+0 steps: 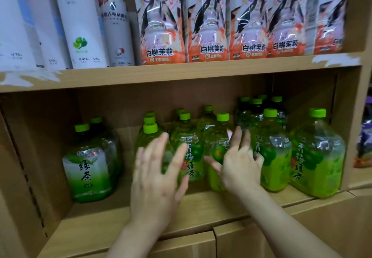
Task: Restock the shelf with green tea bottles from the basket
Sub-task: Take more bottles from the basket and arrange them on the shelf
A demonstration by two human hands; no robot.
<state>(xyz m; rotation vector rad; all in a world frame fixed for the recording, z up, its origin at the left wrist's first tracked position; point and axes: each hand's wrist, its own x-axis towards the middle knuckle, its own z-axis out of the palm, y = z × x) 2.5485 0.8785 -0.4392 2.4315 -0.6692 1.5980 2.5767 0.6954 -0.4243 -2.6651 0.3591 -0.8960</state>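
Left hand (155, 179) fingers spread wide, holding nothing, right hand (239, 165) fingers open, touching green tea bottles (191, 153) on the shelf (201, 207)

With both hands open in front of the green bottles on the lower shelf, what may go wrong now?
1. The left hand and right hand are spread open among closely packed green tea bottles; a push might topple one.
2. The rightmost bottle stands near the shelf edge and may slide off.
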